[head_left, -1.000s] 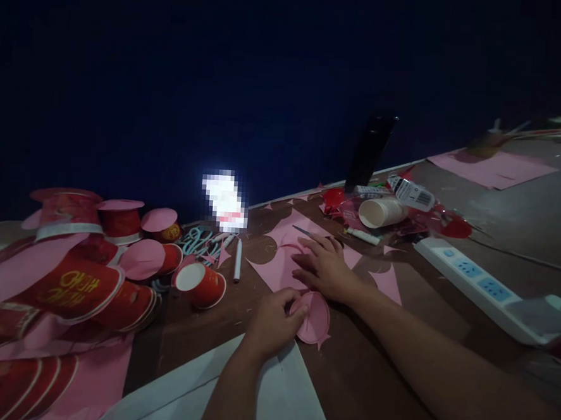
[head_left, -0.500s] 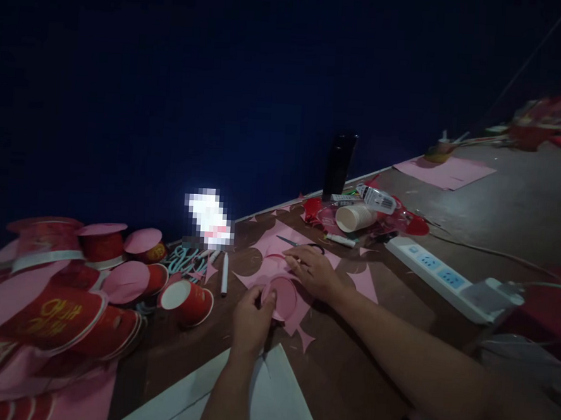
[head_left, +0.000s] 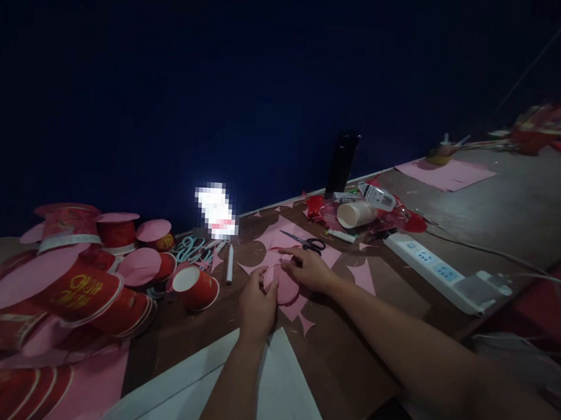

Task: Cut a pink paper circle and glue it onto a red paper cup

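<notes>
My left hand (head_left: 257, 307) pinches the left edge of a pink paper disc (head_left: 285, 287) that lies on a sheet of pink paper (head_left: 279, 238) on the brown table (head_left: 347, 360). My right hand (head_left: 309, 269) rests on the far side of the same disc, fingers curled onto it. Scissors with black handles (head_left: 304, 241) lie just beyond my right hand. Pink offcuts (head_left: 364, 277) are scattered around.
A heap of red paper cups with pink lids (head_left: 67, 279) fills the left. A white pen (head_left: 230, 263) lies by one red cup (head_left: 196, 287). Farther back are a white cup (head_left: 355, 214), a glue tube (head_left: 376, 196) and a dark bottle (head_left: 341, 163). A power strip (head_left: 433, 270) runs right. White paper (head_left: 193, 395) lies near me.
Both hands brought the pink disc away from me onto the pink sheet. My right hand moved off the scissors onto the disc. The camera view shifted right.
</notes>
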`<state>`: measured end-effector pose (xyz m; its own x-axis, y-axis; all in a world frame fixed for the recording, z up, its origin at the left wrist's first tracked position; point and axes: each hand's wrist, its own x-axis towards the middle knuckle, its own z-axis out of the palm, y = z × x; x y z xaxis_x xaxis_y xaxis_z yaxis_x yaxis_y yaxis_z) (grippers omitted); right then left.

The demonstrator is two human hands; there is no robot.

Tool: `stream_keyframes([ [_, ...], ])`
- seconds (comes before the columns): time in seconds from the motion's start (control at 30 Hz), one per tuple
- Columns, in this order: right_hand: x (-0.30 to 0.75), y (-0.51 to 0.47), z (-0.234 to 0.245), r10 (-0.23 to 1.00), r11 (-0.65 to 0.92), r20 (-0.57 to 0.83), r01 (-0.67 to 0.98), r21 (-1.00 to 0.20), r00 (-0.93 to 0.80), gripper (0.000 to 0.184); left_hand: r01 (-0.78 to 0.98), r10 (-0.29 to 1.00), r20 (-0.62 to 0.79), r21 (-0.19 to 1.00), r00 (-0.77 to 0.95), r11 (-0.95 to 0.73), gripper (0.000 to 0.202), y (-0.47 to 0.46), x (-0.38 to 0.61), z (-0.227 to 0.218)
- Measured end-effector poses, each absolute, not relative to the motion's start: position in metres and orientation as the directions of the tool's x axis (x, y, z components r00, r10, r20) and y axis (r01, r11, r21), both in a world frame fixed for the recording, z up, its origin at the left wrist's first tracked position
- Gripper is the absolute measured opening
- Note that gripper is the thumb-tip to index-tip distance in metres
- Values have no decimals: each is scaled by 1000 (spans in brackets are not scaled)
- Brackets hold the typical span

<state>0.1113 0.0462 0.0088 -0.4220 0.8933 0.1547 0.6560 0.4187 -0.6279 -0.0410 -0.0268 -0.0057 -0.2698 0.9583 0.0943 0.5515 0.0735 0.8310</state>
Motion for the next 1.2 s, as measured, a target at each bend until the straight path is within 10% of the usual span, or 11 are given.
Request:
stream_keyframes([
  [0.4,107,43,8,933,351,119,794,-496,-339,36,892,943,326,405,63,-199,41,-31,-38,0],
  [0.67,109,50,4,945,313,132,715,-625,-298,34,817,948,215,485,235,-312,61,-31,-41,3],
  [1.2,115,48,7,907,414,178,737,-533,-381,34,772,966,244,597,83,-217,31,-22,-44,-4],
])
